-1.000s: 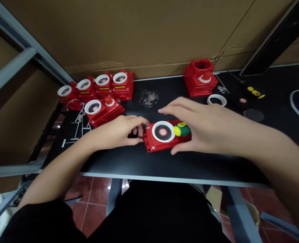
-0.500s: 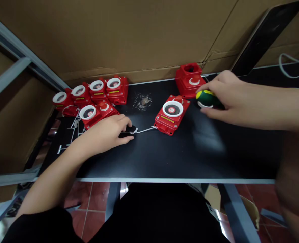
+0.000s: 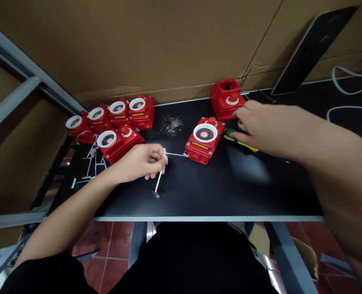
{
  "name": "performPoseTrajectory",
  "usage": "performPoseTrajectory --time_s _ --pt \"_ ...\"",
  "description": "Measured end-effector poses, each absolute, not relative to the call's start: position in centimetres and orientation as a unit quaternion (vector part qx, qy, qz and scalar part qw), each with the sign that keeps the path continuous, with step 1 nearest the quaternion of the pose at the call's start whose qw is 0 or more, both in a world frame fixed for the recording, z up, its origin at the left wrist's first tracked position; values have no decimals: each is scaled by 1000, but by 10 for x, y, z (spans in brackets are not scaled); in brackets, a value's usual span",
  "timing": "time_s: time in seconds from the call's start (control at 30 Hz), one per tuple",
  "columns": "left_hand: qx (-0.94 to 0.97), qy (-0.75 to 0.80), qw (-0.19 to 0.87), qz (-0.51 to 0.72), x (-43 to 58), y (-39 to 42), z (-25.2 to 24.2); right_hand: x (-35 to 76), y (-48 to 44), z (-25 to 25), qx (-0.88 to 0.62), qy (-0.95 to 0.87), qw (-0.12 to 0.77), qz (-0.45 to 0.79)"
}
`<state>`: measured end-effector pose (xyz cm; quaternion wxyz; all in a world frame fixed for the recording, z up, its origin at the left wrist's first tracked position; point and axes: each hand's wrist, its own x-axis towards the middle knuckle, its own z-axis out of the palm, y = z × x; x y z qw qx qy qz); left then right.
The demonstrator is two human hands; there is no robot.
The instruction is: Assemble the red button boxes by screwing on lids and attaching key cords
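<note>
My left hand (image 3: 148,161) has its fingers closed on a small T-shaped metal hammer (image 3: 158,183), whose head points down over the black tabletop. White cord (image 3: 175,154) runs from the hammer to a red alarm box (image 3: 201,151) with a white ring and a dark round window. My right hand (image 3: 254,124) reaches over a white ring (image 3: 241,125), mostly hidden, with thumb and fingers apart around it. Under that hand lies a screwdriver (image 3: 250,147) with a green and yellow handle. Behind it stands another red box (image 3: 222,104) with an uncovered round opening.
Several finished-looking red boxes (image 3: 141,116) stand at the back left, with another red box (image 3: 122,143) before them. More small metal hammers (image 3: 83,180) lie at the left. Crumbs (image 3: 172,124) are scattered near the cardboard wall (image 3: 168,45). A dark panel (image 3: 316,49) leans at the right.
My left hand has picked up the corded hammer and turned it head-down. The screwdriver has left my right hand and lies on the table; that hand has shifted left to the white ring.
</note>
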<state>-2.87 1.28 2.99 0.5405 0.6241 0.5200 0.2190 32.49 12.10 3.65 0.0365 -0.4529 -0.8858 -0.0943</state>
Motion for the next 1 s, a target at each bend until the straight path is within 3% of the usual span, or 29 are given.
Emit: performPoseTrajectory --time_s 0.07,0.17,0.27,0.37,0.43,0.5,0.6,0.67,0.83,1.0 --pt "578 489 599 262 -24 14 26 316 105 61 -455 -877 85 -129" --pt "522 450 643 334 -17 13 21 296 74 80 -371 -908 189 -43" --pt "468 429 666 391 -10 9 20 268 40 74 -318 -939 104 74" --pt "429 410 679 432 -2 1 21 247 15 52 -322 -940 -7 114" --pt "418 406 681 445 3 -5 21 243 11 34 -321 -937 -13 140" --pt "420 408 678 444 6 -9 19 246 18 19 -311 -932 36 185" --pt "459 414 658 429 5 -8 14 258 40 5 -240 -920 125 282" --pt "524 427 613 408 1 -4 11 267 54 4 -178 -912 136 345" --pt "713 453 367 389 -7 1 17 281 66 16 -131 -867 132 463" --pt "718 428 438 330 -4 -6 24 282 63 18 -117 -854 133 490"
